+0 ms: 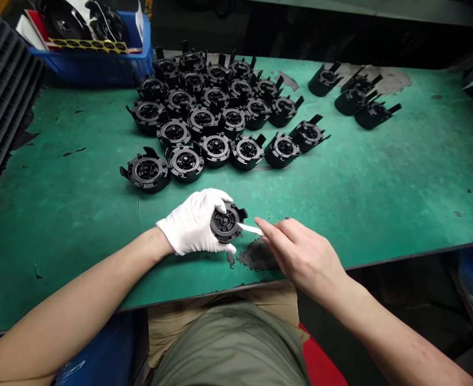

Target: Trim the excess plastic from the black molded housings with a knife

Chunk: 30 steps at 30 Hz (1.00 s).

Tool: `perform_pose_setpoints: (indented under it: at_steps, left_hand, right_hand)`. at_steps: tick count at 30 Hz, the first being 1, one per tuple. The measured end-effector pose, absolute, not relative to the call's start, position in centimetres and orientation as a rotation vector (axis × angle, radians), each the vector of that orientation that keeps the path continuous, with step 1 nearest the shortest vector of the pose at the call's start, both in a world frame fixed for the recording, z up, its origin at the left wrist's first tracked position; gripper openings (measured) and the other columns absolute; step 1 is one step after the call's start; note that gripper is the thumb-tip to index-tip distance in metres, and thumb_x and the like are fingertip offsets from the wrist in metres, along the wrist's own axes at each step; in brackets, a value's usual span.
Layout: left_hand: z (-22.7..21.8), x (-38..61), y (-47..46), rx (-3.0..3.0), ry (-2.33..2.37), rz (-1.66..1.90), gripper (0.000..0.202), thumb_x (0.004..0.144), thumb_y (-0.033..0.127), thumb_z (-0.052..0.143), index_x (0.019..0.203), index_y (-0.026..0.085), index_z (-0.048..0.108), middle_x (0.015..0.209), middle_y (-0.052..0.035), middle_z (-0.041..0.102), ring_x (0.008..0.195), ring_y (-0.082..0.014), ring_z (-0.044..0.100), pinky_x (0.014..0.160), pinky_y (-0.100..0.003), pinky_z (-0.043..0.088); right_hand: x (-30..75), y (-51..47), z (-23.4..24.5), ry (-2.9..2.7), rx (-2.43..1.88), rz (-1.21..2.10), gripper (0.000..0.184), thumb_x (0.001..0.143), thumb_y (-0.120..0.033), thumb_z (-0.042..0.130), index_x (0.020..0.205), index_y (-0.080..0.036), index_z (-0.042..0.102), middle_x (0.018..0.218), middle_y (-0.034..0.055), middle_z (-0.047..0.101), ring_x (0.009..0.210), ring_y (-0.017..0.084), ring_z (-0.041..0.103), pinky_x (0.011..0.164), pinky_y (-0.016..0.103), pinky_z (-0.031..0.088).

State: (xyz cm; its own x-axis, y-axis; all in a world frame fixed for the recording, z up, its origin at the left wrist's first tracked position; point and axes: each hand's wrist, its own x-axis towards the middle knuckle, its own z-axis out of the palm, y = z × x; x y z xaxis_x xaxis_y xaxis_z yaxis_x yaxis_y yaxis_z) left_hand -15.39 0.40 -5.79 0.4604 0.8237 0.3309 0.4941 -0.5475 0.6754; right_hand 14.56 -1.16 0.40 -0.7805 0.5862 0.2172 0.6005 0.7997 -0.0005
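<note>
In a white glove, my left hand [198, 222] is closed around a round black plastic housing [225, 222], its ribbed face turned up toward me. My bare right hand [298, 252] grips a knife by its handle, which the fingers hide. The pale, pointed knife blade [250, 229] reaches to the right side of the housing's face, near its rim. Whether the tip touches the plastic I cannot tell. Beyond my hands stand several similar black housings [185, 163] in close rows, many with upright tabs.
Several more black housings [375, 114] stand at the back right of the green table [413, 182]. A blue bin [95, 67] with black parts sits at the back left. Beside it rises a stack of dark ridged trays [3, 96]. The table's front edge runs close to my body.
</note>
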Motion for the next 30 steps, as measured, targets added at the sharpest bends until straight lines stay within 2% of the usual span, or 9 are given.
perform_pose_setpoints:
  at_steps: [5, 10, 16, 22, 26, 30]
  left_hand:
    - [-5.8, -15.4, 0.4, 2.257, 1.079, 0.918, 0.088, 0.065, 0.071, 0.101, 0.117, 0.025, 0.047, 0.136, -0.0174, 0.07, 0.121, -0.0372, 0.073, 0.1, -0.053, 0.06]
    - [-5.6, -15.3, 0.3, 2.287, 1.084, 0.897, 0.08, 0.072, 0.057, 0.099, 0.122, 0.024, 0.046, 0.135, -0.0174, 0.069, 0.122, -0.037, 0.073, 0.101, -0.052, 0.06]
    - [-5.1, -15.1, 0.1, 2.283, 1.127, 0.859, 0.086, 0.072, 0.052, 0.099, 0.134, 0.021, 0.048, 0.133, -0.0179, 0.069, 0.12, -0.0383, 0.073, 0.103, -0.054, 0.061]
    - [-4.8, -15.0, 0.1, 2.262, 1.155, 0.822, 0.086, 0.072, 0.051, 0.098, 0.137, 0.02, 0.051, 0.132, -0.0167, 0.069, 0.12, -0.0382, 0.072, 0.105, -0.054, 0.061]
    - [-5.0, -14.8, 0.0, 2.275, 1.173, 0.817, 0.086, 0.072, 0.047, 0.098, 0.139, 0.02, 0.052, 0.135, -0.0165, 0.068, 0.126, -0.0385, 0.071, 0.11, -0.053, 0.06]
    - [-5.3, -14.4, -0.4, 2.264, 1.243, 0.862, 0.089, 0.071, 0.045, 0.098, 0.141, 0.02, 0.049, 0.135, -0.0165, 0.067, 0.124, -0.0389, 0.071, 0.108, -0.054, 0.061]
  right_hand:
    - [14.0, -0.9, 0.6, -2.865, -0.954, -0.076, 0.029, 0.111, -0.013, 0.055, 0.137, -0.012, 0.068, 0.089, 0.0039, 0.061, 0.076, 0.021, 0.05, 0.067, 0.035, 0.038]
    - [13.9, -0.4, 1.0, -2.904, -0.943, -0.022, 0.024, 0.112, -0.013, 0.053, 0.129, -0.014, 0.07, 0.086, 0.0026, 0.058, 0.077, 0.02, 0.05, 0.07, 0.035, 0.038]
    - [13.6, 0.3, 1.4, -2.927, -0.94, -0.1, 0.022, 0.109, -0.011, 0.056, 0.125, -0.014, 0.07, 0.084, 0.0027, 0.057, 0.076, 0.021, 0.049, 0.07, 0.036, 0.037]
    - [13.0, 0.5, 1.7, -2.986, -1.011, -0.139, 0.02, 0.104, -0.008, 0.056, 0.116, -0.018, 0.07, 0.083, 0.0036, 0.06, 0.075, 0.023, 0.049, 0.071, 0.038, 0.037]
    - [12.6, -0.3, 1.5, -2.953, -1.07, -0.201, 0.026, 0.102, -0.005, 0.057, 0.122, -0.016, 0.07, 0.084, 0.0047, 0.061, 0.076, 0.023, 0.049, 0.071, 0.038, 0.037]
    - [12.1, -1.1, 1.3, -2.919, -1.15, -0.248, 0.029, 0.101, -0.003, 0.056, 0.123, -0.016, 0.07, 0.085, 0.0048, 0.061, 0.076, 0.023, 0.05, 0.073, 0.039, 0.036]
